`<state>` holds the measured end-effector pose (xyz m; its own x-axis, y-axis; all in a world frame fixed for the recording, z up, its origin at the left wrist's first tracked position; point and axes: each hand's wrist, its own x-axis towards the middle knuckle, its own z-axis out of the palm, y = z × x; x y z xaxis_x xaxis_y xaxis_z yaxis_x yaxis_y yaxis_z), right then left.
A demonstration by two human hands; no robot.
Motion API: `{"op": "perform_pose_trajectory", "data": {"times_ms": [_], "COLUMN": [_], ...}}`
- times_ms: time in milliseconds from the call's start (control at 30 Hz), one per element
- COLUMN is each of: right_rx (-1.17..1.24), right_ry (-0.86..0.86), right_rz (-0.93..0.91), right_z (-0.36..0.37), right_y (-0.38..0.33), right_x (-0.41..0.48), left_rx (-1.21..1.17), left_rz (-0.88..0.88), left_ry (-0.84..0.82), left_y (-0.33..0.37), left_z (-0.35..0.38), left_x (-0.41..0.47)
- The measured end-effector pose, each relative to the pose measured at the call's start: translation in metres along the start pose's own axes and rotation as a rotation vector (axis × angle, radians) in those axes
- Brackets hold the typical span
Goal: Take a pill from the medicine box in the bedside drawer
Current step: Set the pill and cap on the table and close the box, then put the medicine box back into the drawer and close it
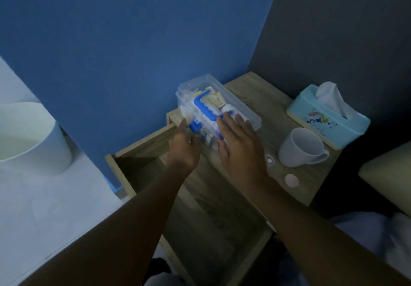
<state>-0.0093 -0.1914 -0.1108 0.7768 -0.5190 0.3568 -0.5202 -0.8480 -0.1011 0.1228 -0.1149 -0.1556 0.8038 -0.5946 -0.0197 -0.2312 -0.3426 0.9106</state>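
The medicine box (pixel 240 105) is clear plastic with a blue handle and a blue latch (pixel 195 126). It lies on the wooden bedside table (pixel 266 105) at its left edge, against the blue wall, lid down, with packets inside. My right hand (pixel 239 145) lies flat on the lid's near end, fingers spread. My left hand (pixel 183 146) is loosely cupped at the box's left side, with the latch between thumb and fingers; I cannot tell whether it touches. The drawer (pixel 142 143) is pulled out below my arms. A small white pill (pixel 269 160) lies on the tabletop.
A white mug (pixel 300 147) stands right of my right hand, with a light blue tissue box (pixel 327 118) behind it. A pink round object (pixel 291 180) lies near the table's front edge. A white bin (pixel 33 138) stands on the floor at left. Bedding (pixel 387 174) is at right.
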Motion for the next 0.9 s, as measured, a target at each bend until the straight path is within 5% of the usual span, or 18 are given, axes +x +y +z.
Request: {"op": "perform_pose_trajectory", "data": {"times_ms": [467, 900], "right_rx": [-0.039, -0.013], "right_ry": [0.028, 0.023], "right_rz": [0.008, 0.015], "right_z": [0.004, 0.008], "right_y": [-0.003, 0.002], "right_x": [0.001, 0.000], "left_rx": [-0.207, -0.424], "left_rz": [-0.063, -0.025], "left_ry": [0.278, 0.308], "left_y": [0.017, 0.035], "left_z": [-0.001, 0.013], "left_x": [0.001, -0.002]}}
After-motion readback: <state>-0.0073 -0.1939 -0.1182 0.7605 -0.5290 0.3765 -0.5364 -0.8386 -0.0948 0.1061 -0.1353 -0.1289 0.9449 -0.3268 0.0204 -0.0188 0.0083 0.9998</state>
